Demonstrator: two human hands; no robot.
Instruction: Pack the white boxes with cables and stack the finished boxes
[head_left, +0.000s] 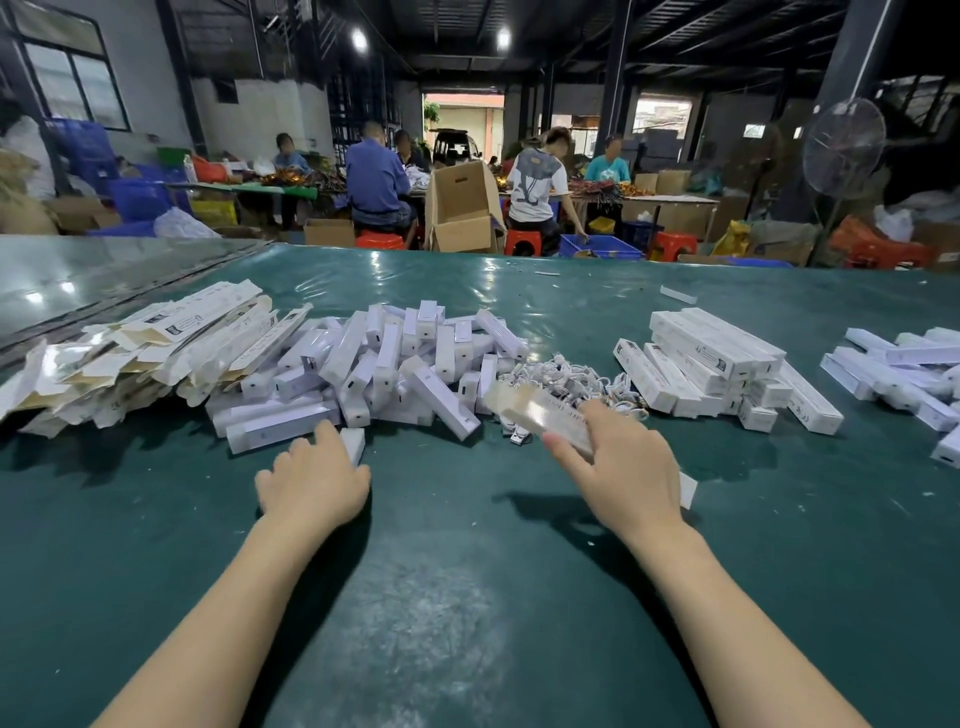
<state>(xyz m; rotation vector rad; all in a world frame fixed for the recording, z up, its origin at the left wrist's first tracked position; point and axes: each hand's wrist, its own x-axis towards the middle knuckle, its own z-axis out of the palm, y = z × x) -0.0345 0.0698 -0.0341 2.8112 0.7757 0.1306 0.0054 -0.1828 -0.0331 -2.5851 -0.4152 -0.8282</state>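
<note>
Kai: Green table (467, 597) sits nearest, with a scuffed pale patch close in and a glossy sheet further out. Both forearms reach across it. Which step?

Mo: Looks like fetch-and-fill. Right hand (618, 467) grips a long box (540, 410), thumb pressed on top, fingers wrapped round it. The box is motion-blurred, just in front of the cables (566, 379).

Kai: Left?

Mo: Left hand (311, 483) is palm down, fingers curled at a small box (355, 441) on the near edge of the loose boxes (395, 358). Can't tell if it's gripped or only touched.

Kai: Next move?

Mo: My read: square the open end, feed in one coiled cable, tuck the flap, then set it on the finished stack (711, 358) at right. That probably needs both hands.

Kai: Materials?

Mo: Thin white card, long rectangular sleeves with crisp edges. They're smooth and should slide on the slick sheet. Cables are white, coiled and heaped in a tangle, so one will likely snag its neighbours when pulled. Flat cartons (156, 348) at far left are unfolded, brownish inside.
</note>
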